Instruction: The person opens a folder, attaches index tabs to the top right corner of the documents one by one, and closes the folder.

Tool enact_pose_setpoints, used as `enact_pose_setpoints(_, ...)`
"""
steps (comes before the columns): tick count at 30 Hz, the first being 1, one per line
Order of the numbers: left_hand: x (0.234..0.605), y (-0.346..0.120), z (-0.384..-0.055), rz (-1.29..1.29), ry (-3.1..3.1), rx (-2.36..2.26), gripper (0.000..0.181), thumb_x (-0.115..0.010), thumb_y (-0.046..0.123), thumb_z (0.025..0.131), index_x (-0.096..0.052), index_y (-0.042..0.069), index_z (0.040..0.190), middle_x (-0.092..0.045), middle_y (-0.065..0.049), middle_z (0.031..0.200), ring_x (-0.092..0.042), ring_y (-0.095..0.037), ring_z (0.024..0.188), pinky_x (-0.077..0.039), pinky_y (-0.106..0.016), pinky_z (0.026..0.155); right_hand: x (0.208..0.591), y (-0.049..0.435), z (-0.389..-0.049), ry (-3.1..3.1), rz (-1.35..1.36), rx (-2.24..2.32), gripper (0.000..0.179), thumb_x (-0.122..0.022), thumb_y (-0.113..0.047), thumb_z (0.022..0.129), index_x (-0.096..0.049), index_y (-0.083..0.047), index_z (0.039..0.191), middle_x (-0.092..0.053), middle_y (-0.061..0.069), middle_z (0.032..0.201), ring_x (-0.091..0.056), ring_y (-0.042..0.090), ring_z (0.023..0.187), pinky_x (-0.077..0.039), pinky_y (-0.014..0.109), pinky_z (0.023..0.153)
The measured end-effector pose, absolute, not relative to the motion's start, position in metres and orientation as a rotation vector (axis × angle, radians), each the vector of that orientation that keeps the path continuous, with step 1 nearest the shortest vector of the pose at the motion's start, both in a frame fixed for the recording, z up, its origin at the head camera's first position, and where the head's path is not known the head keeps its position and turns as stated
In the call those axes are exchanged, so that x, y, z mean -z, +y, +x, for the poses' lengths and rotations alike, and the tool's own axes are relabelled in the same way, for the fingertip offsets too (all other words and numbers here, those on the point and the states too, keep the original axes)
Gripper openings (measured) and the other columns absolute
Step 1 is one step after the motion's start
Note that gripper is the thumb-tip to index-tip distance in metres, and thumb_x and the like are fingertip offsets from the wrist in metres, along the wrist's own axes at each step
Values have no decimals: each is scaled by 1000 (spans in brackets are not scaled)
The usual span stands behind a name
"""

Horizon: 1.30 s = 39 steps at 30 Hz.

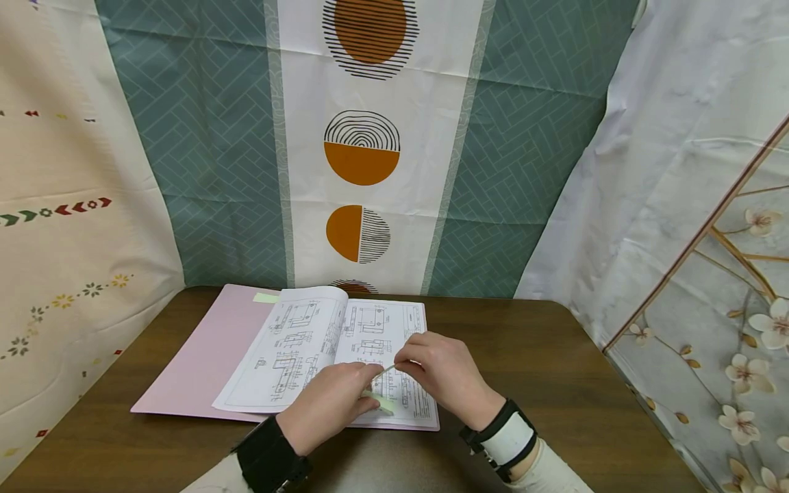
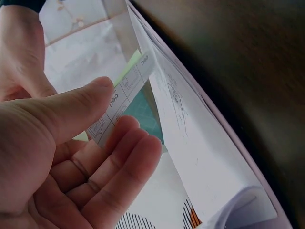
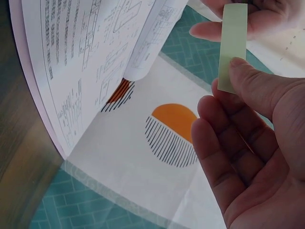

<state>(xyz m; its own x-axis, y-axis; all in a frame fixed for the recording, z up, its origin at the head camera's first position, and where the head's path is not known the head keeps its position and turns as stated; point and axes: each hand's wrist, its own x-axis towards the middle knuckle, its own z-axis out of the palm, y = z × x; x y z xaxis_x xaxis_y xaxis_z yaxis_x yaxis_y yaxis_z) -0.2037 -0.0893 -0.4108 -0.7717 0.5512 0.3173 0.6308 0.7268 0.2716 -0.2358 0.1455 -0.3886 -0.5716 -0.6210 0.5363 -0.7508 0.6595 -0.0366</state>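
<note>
My left hand [image 1: 329, 400] and right hand [image 1: 446, 373] meet over the right page [image 1: 407, 322] of an open booklet of line drawings. In the left wrist view, my left thumb and fingers pinch a narrow sticky note pad [image 2: 127, 89], its printed backing facing that camera and a green edge behind it. My right thumb and forefinger pinch a pale green sticky note [image 3: 233, 43], whose far end reaches toward the left hand. From the head, a thin strip [image 1: 385, 370] spans the two hands' fingertips. Below the left fingers, a light green patch [image 1: 385, 404] overlaps the page.
The booklet's pink cover [image 1: 197, 356] lies spread to the left, with a green tab [image 1: 266, 298] near its top edge. Its left page [image 1: 290, 349] curls up at the spine. Brown tabletop [image 1: 524, 342] extends to the right, and patterned cloth [image 1: 228, 137] hangs behind.
</note>
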Motion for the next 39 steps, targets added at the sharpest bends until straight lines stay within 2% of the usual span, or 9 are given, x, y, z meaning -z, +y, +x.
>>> enact_pose_setpoints(3,411,-93,-204,-898,-2723,538,44,-96,19,88,-76,5,125,-77,1,97,-70,-10,84,-59,-34,76,387,146,-237,-2390,1063,-358,19,-97,-14,86,-85,-24,96,-77,-12,94,-70,6,87,-61,29,76)
enact_pose_setpoints(8,412,-100,-203,-866,-2687,492,38,-95,19,90,-77,5,120,-77,-1,96,-71,-13,85,-60,-36,76,384,150,-239,-2390,1040,-346,21,-96,-11,88,-85,-23,101,-78,-11,95,-70,8,87,-61,29,76)
enact_pose_setpoints(13,414,-104,-200,-878,-2636,433,31,-94,21,91,-78,9,115,-73,3,94,-69,-13,84,-59,-34,75,383,152,-240,-2409,986,-347,21,-93,-10,90,-83,-22,103,-79,-10,97,-71,9,87,-61,31,74)
enact_pose_setpoints(19,418,-101,-190,-1004,-2558,371,18,-90,25,95,-75,18,99,-68,9,92,-62,-10,82,-55,-29,71,384,155,-240,-2455,921,-345,23,-91,-8,92,-82,-21,108,-80,-8,102,-69,9,85,-58,30,71)
enact_pose_setpoints(27,423,-94,-177,-1126,-2526,386,26,-90,26,95,-65,22,91,-56,15,85,-53,-5,76,-47,-23,65,386,156,-241,-2456,888,-318,22,-90,-8,92,-83,-22,107,-79,-9,100,-70,9,85,-59,31,71)
enact_pose_setpoints(39,431,-92,-174,-1232,-2604,251,18,-90,28,95,-72,22,97,-60,15,84,-54,-3,76,-45,-21,65,389,155,-242,-2494,861,-321,15,-91,-13,93,-83,-23,101,-77,-11,95,-65,6,81,-56,28,70)
